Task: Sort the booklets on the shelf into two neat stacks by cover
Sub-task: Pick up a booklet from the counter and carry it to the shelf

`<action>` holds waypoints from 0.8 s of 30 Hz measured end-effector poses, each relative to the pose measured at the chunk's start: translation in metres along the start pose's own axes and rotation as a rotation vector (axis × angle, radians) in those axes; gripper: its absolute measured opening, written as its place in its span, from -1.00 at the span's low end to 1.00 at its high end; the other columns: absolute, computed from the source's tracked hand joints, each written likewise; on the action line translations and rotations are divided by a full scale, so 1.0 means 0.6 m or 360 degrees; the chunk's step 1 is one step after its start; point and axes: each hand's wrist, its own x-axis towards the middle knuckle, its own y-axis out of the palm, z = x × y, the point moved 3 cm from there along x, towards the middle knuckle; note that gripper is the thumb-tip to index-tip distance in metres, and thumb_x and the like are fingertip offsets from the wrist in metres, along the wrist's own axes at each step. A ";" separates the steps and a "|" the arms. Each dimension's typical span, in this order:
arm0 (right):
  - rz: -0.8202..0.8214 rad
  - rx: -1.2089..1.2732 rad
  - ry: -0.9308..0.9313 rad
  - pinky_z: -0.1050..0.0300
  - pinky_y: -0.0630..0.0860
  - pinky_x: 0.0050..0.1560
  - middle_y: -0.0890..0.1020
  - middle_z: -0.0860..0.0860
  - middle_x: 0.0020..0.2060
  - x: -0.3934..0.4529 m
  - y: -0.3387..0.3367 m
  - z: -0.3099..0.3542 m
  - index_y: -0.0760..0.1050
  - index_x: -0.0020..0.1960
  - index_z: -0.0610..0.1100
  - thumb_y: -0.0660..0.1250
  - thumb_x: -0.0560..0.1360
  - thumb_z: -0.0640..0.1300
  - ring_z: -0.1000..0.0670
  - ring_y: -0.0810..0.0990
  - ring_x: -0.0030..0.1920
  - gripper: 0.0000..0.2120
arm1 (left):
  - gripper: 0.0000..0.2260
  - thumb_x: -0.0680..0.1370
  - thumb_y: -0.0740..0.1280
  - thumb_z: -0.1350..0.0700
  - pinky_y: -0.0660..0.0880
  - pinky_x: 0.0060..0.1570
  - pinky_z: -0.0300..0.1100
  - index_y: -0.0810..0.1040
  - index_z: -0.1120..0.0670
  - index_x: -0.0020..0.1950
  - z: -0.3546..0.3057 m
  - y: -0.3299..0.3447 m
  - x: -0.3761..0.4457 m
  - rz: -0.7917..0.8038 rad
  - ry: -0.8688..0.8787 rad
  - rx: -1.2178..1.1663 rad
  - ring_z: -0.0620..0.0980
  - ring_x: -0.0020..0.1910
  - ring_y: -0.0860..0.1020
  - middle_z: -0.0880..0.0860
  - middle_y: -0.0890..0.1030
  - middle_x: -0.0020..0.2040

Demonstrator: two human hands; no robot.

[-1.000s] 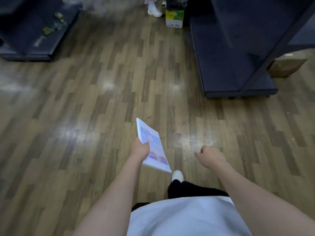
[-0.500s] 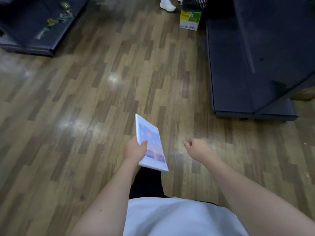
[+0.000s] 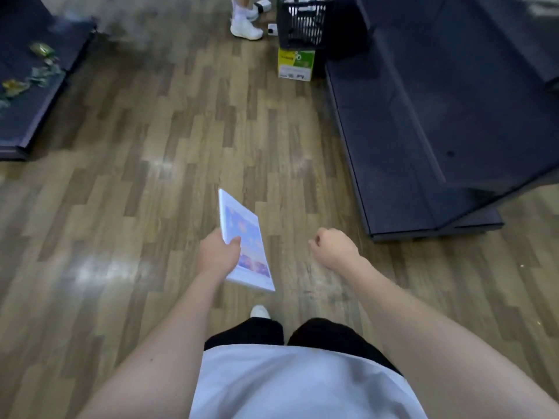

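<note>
Shelf (image 3: 423, 122) nearer; booklet (image 3: 246, 246) in left hand (image 3: 218, 254).

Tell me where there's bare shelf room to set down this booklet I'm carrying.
The dark shelf on the right looks bare from the yellow-green box back to its near corner. The left shelf is crowded along its far end by small packets. The left hand grips the booklet.

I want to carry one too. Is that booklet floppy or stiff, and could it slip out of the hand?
Probably fairly stiff: the booklet sticks out flat past the left hand with no visible droop. Likely light, since that hand grips it alone by one edge while the right hand holds nothing. Its cover looks glossy, so it might slide from a loose grip.
</note>
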 end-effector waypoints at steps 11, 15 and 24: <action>-0.0104 -0.0195 -0.0019 0.02 0.37 0.08 0.52 -0.11 0.15 0.193 -0.096 -0.018 0.41 0.27 -0.15 0.07 0.60 -0.02 -0.16 0.46 0.16 -0.66 | -0.75 0.55 0.24 -0.01 0.43 -0.05 -0.10 0.50 0.13 0.10 -0.150 0.056 0.191 0.0125 0.0217 0.0289 0.19 0.06 0.55 0.17 0.61 0.06; -0.0100 -0.0213 0.0006 0.00 0.35 0.10 0.51 -0.10 0.16 0.310 -0.173 -0.056 0.41 0.24 -0.14 0.06 0.60 -0.02 -0.15 0.44 0.17 -0.68 | -0.73 0.56 0.23 0.00 0.41 -0.04 -0.11 0.50 0.16 0.12 -0.248 0.091 0.289 0.0144 0.0209 0.0302 0.20 0.10 0.54 0.19 0.59 0.10; -0.0075 -0.0225 0.0043 -0.04 0.35 0.20 0.46 -0.11 0.23 0.527 -0.370 -0.155 0.37 0.32 -0.13 0.07 0.61 0.02 -0.15 0.42 0.24 -0.63 | -0.78 0.56 0.22 0.02 0.32 -0.11 -0.13 0.50 0.15 0.07 -0.509 0.148 0.467 0.0060 0.0178 0.0180 0.21 0.07 0.53 0.22 0.59 0.09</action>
